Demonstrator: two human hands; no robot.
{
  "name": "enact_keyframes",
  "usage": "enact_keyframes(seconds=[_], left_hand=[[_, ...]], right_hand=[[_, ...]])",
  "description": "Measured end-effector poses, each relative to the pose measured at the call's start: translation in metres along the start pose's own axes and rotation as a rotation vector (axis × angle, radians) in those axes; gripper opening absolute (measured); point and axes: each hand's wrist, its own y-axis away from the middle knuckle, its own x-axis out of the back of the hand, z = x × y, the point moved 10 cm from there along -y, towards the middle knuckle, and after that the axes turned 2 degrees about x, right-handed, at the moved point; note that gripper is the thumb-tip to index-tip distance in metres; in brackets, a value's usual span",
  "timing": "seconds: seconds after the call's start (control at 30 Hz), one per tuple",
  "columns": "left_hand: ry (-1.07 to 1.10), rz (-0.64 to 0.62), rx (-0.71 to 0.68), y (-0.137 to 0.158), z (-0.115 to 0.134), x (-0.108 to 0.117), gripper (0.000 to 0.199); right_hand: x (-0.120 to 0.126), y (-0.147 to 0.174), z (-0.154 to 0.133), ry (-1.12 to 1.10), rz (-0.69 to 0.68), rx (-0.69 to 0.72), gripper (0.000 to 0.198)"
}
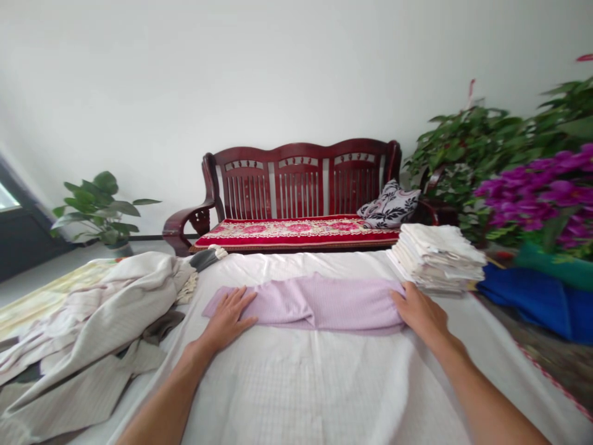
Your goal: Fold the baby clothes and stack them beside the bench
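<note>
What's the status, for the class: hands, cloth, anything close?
Left hand on lilac cloth's left end; right hand at its right end. Cloth creased midway. White stack beyond right hand.

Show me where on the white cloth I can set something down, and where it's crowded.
Widest bare white cloth lies between the forearms, nearer than the lilac garment; a narrow strip separates that garment from the bench. Crowded: the left, with heaped clothes, and the far right, with the folded stack.
</note>
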Motion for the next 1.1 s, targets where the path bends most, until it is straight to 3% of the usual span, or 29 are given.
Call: enact_keyframes(seconds=[0.2, 0.37, 0.47, 0.6, 0.93, 1.0, 1.1], left_hand=[[0.105, 0.066, 0.076, 0.001, -0.018, 0.012, 0.045], [0.016, 0.239, 0.511, 0.017, -0.065, 0.049, 0.038], [-0.129, 0.208, 0.674, 0.029, -0.078, 0.06, 0.039], [-0.128, 0.088, 0.726, 0.033, -0.081, 0.052, 0.04], [0.019, -0.044, 0.823, 0.034, -0.091, 0.041, 0.041], [0.062, -0.022, 0.797, 0.031, -0.096, 0.04, 0.037], [0.101, 0.125, 0.791, 0.031, -0.111, 0.049, 0.033]], right_hand=[[-0.014, -0.006, 0.013, -0.007, -0.056, -0.011, 0.049], [-0.008, -0.004, 0.01, -0.075, 0.003, 0.019, 0.059], [-0.006, -0.006, 0.009, -0.116, 0.043, 0.02, 0.061], [-0.011, -0.008, 0.005, -0.11, 0.054, 0.07, 0.055], [-0.017, -0.005, 0.004, -0.035, 0.019, 0.07, 0.054], [-0.018, -0.005, 0.005, -0.035, 0.019, 0.069, 0.056], [-0.018, -0.006, 0.007, -0.052, 0.013, 0.065, 0.055]])
